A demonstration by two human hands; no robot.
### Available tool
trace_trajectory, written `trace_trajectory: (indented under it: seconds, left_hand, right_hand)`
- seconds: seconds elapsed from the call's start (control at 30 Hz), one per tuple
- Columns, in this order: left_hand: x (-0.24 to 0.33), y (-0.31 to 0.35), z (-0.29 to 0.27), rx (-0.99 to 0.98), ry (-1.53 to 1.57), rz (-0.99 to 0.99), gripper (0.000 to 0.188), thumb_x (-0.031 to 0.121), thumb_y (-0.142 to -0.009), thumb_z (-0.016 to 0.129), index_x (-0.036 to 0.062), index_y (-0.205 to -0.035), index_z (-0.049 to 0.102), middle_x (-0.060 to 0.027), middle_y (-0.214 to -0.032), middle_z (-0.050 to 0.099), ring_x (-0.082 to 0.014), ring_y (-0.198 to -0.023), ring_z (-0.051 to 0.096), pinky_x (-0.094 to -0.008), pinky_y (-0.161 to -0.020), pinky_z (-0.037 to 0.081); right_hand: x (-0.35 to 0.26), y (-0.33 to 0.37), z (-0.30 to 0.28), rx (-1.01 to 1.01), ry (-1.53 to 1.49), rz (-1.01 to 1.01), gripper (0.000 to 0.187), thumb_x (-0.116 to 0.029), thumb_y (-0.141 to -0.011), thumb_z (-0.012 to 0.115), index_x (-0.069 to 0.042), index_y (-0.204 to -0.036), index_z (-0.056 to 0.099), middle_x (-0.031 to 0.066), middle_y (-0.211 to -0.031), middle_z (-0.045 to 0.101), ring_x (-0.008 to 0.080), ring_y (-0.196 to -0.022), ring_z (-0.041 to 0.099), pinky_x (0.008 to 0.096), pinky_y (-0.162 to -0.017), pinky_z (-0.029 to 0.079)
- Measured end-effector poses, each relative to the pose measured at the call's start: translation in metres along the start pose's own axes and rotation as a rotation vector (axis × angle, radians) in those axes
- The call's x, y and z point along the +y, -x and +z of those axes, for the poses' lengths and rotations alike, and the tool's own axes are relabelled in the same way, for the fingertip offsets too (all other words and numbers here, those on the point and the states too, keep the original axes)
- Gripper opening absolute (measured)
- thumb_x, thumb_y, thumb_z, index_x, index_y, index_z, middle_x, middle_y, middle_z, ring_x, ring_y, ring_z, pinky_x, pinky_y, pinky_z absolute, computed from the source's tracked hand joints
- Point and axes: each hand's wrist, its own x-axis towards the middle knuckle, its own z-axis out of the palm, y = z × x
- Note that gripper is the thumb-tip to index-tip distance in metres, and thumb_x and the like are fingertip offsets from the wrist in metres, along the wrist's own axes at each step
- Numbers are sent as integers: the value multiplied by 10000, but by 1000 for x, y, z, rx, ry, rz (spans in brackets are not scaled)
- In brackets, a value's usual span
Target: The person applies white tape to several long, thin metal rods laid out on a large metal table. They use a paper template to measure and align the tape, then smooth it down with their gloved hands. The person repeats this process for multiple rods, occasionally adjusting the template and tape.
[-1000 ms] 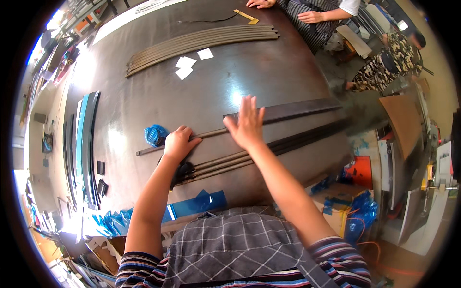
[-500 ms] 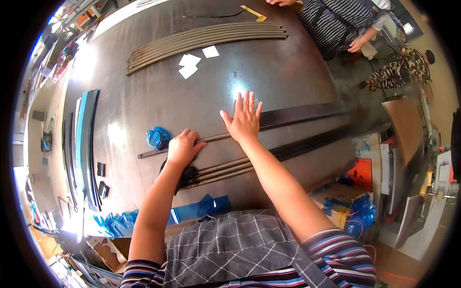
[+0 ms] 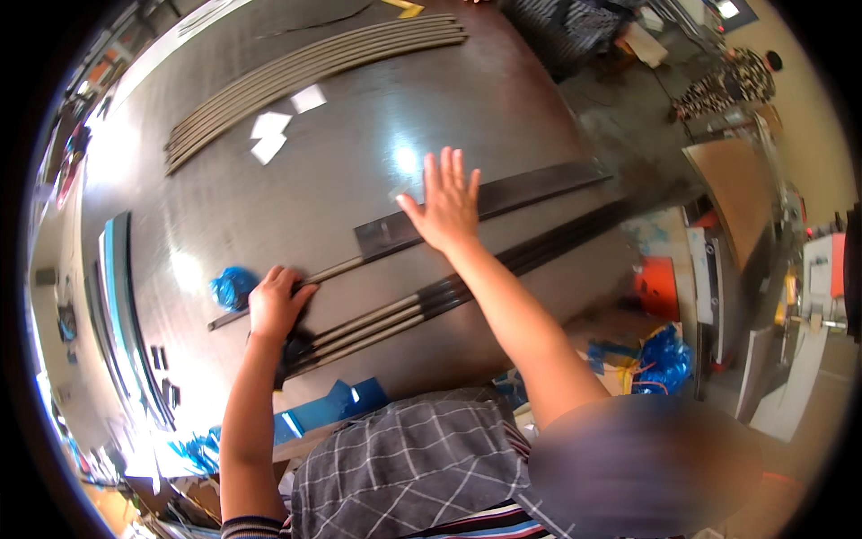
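Observation:
My left hand (image 3: pixel 277 304) is closed around the left part of a thin brownish rod (image 3: pixel 337 271) lying on the dark metal table (image 3: pixel 341 193). Beside it sits a small round bundle in blue plastic (image 3: pixel 233 289). My right hand (image 3: pixel 446 205) is spread, fingers apart, over a flat dark strip (image 3: pixel 543 187) that runs along the rod toward the right; whether the palm presses on it I cannot tell. Nearer to me lie several similar rods (image 3: pixel 368 325) with black sections. Something black beneath my left wrist is mostly hidden.
Farther off, a row of long rods (image 3: pixel 314 76) lies by white paper pieces (image 3: pixel 269 126). Blue and black strips (image 3: pixel 121 287) line the left side. A person in striped clothing (image 3: pixel 566 31) stands across the table, another in camouflage (image 3: pixel 732 85) at right. A blurred patch covers my right sleeve.
The whole view has shifted, with the table lower left. My right hand is farther from my left one, and the dark strip's left end now shows between them. My left hand stays on the rod.

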Motion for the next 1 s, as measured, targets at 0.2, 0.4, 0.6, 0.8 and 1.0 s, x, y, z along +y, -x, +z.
trace_trajectory:
  seconds: [0.2, 0.4, 0.6, 0.8, 1.0]
  left_hand:
    - [5, 1, -8, -9, 10, -33, 263, 241, -775, 818, 48, -872, 667, -123, -853, 640, -352, -752, 642, -410, -649, 519]
    - [6, 4, -11, -54, -15, -56, 276, 199, -751, 825, 33, -886, 651, -126, -848, 627, -345, -756, 639, -405, -657, 516]
    - [1, 8, -6, -109, -43, -139, 283, 220, -763, 817, 30, -905, 663, -135, -865, 630, -344, -767, 642, -405, -673, 524]
    - [5, 13, -12, -83, 12, -211, 298, 254, -782, 807, 27, -925, 677, -141, -883, 635, -344, -781, 646, -407, -689, 532]
    - [12, 6, -14, -111, 15, -155, 305, 289, -790, 804, 41, -919, 684, -114, -911, 631, -322, -781, 652, -398, -696, 542]
  right_hand:
    - [95, -16, -28, -124, 117, 161, 936, -775, -938, 147, -108, -1590, 220, 175, -1662, 120, 293, -1553, 46, 515, -1237, 5]
    - [236, -32, -50, -123, 194, 333, 875, -729, -968, 235, -115, -1591, 239, 166, -1662, 160, 289, -1556, 58, 513, -1235, -5]
    - [345, -43, -60, -45, 108, 507, 832, -681, -986, 310, -67, -1547, 339, 228, -1622, 239, 347, -1529, 166, 539, -1220, 121]
    - [338, -45, -61, -77, 150, 495, 841, -678, -980, 333, -74, -1564, 294, 236, -1624, 227, 361, -1529, 159, 608, -1196, 122]
    - [212, -5, -41, -62, 194, 127, 804, -631, -995, 349, -78, -1572, 272, 216, -1639, 202, 350, -1544, 100, 610, -1204, 46]
